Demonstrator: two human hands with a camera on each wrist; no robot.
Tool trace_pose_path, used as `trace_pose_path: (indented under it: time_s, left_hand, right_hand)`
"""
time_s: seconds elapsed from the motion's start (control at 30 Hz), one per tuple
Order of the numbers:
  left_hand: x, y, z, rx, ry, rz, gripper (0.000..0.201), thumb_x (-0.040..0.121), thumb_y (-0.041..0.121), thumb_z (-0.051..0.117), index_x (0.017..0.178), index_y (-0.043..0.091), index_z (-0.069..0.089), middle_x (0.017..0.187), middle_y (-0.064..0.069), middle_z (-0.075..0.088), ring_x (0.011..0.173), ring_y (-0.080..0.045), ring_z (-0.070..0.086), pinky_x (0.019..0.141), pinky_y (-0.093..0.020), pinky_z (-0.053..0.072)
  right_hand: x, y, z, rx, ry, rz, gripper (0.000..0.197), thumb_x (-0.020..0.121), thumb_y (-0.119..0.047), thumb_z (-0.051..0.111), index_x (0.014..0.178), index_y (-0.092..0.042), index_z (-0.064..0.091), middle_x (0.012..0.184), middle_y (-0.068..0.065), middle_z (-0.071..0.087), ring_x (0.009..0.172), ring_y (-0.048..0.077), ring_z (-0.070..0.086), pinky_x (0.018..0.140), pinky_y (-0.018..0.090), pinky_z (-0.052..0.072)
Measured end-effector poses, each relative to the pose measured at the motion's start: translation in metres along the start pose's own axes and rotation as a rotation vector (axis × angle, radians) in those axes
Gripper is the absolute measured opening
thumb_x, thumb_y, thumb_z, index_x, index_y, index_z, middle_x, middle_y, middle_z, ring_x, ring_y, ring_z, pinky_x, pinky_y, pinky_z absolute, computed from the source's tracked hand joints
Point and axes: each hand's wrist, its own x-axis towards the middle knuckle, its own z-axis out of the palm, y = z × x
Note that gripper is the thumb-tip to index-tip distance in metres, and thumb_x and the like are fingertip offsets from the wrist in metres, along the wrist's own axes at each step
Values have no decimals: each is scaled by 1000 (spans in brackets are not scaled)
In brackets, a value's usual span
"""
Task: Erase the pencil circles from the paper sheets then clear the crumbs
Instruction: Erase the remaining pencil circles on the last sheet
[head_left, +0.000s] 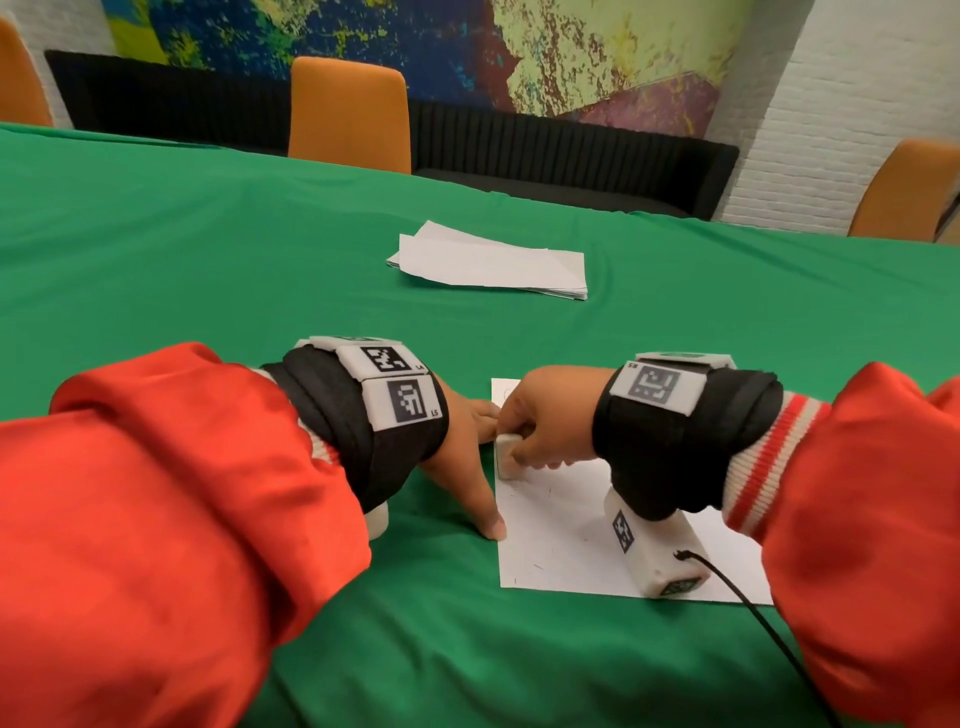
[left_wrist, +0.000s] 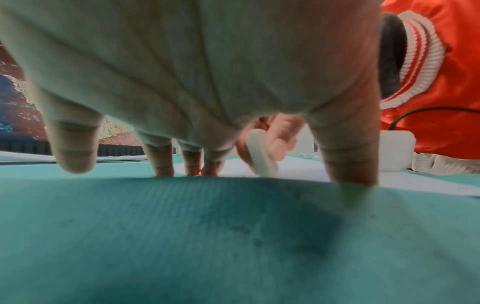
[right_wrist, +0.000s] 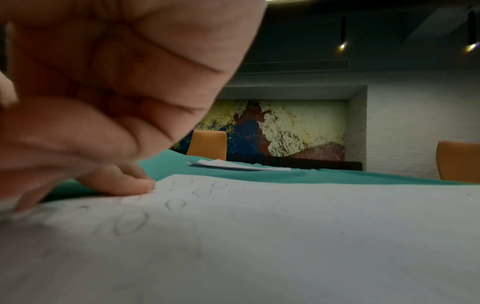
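Two hands meet at the near paper sheet (head_left: 566, 540) on the green counter (head_left: 208, 249): the right hand (head_left: 545, 415) has its fingers clamped on a white eraser (head_left: 506, 454) touching the sheet's left edge, while the left hand (head_left: 467, 441) presses spread, straight fingers there. Pencil circles (right_wrist: 130, 223) remain. Another paper stack (head_left: 488, 265) lies well apart.

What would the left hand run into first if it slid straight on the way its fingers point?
Likely the right hand and the eraser it grips: the left hand points across the sheet edge at them, though depth is unclear.
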Motion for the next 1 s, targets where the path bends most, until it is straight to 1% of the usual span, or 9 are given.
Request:
trace_pose_path:
  time_s: [0.07, 0.2, 0.37, 0.5, 0.6, 0.67, 0.8, 0.93, 1.0]
  left_hand:
    - [0, 0, 0, -4, 0, 0, 96, 78, 58, 65, 151, 33, 7, 157, 13, 6, 144, -9, 11, 114, -30, 11]
    - [1, 0, -1, -4, 0, 8, 94, 79, 57, 65, 151, 32, 10, 157, 12, 8, 144, -10, 11, 114, -30, 12]
    - [2, -1, 0, 29, -18, -26, 102, 76, 62, 64, 152, 29, 5, 158, 14, 3, 144, -9, 9, 115, -32, 11]
    - [2, 0, -1, 9, -5, -7, 97, 77, 59, 65, 151, 31, 10, 157, 13, 8, 144, -9, 13, 115, -32, 12]
    - [3, 0, 0, 23, -13, -26, 101, 76, 61, 65, 152, 30, 6, 157, 15, 4, 144, -9, 11, 115, -32, 12]
    - [3, -1, 0, 34, -21, -36, 103, 75, 63, 64, 152, 29, 6, 157, 16, 3, 144, -9, 12, 115, -33, 13]
    - [5, -2, 0, 24, -12, -34, 101, 74, 64, 65, 151, 27, 12, 156, 14, 9, 143, -9, 16, 114, -31, 15]
    - [4, -1, 0, 57, -20, -45, 102, 75, 65, 63, 152, 25, 9, 157, 16, 3, 144, -9, 13, 115, -31, 13]
    - [4, 0, 0, 67, -15, -48, 102, 75, 65, 62, 152, 23, 11, 157, 16, 2, 144, -9, 13, 114, -31, 14]
  right_hand:
    - [-1, 0, 1, -7, 12, -5, 15, 87, -22, 57, 93, -17, 70, 65, -8, 60, 58, 8, 57, 52, 13, 42]
    - [-3, -2, -1, -47, -57, -16, 15, 85, -24, 59, 89, -14, 71, 69, -5, 63, 54, 7, 55, 54, 15, 43]
    - [0, 2, -1, -28, 8, 20, 17, 85, -23, 59, 94, -15, 71, 72, -4, 64, 62, 11, 57, 55, 16, 43]
    - [-3, -1, -1, -45, -77, -1, 16, 84, -27, 62, 89, -15, 71, 67, -6, 62, 54, 8, 54, 52, 14, 42]
    - [1, 2, -3, -51, 4, 7, 17, 85, -28, 62, 93, -16, 70, 68, -6, 61, 57, 9, 53, 53, 17, 40]
    - [1, 3, -3, -36, 35, 18, 16, 86, -27, 61, 94, -17, 70, 68, -6, 60, 59, 9, 53, 54, 17, 40]
    - [-3, 3, -2, -14, -82, 13, 14, 83, -28, 64, 85, -15, 71, 63, -7, 61, 52, 8, 53, 51, 14, 42]
    - [2, 7, -4, -10, -2, 40, 11, 86, -26, 61, 86, -19, 70, 65, -7, 61, 58, 9, 55, 51, 14, 41]
    - [2, 9, -4, 8, -10, 53, 10, 86, -25, 61, 79, -22, 67, 62, -8, 59, 54, 7, 53, 50, 14, 41]
